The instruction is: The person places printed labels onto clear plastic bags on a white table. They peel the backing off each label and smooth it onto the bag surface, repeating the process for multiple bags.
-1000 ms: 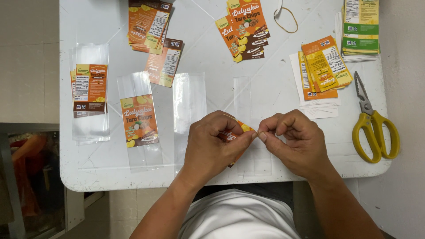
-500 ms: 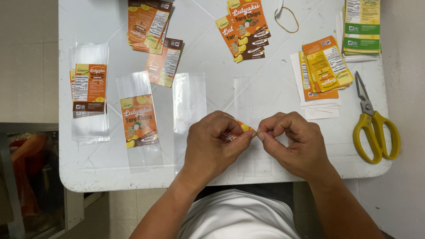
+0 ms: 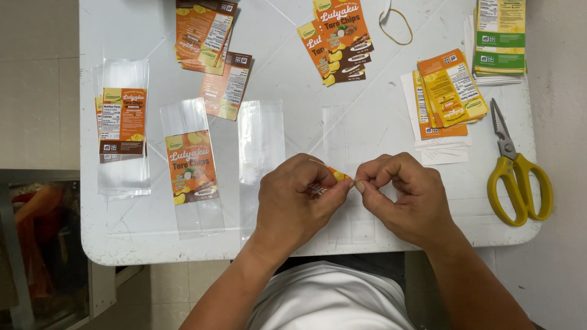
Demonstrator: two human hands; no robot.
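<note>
An orange label was pinched between the closed left hand and right hand; careless peeling could have torn or creased it.

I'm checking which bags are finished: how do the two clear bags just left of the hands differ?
The clear bag nearer the left hand, the plain bag, bears no label; the labelled bag carries an orange label. The plain bag lies straight; the labelled bag is slightly tilted. Both lie flat on the white table, untouched.
</note>
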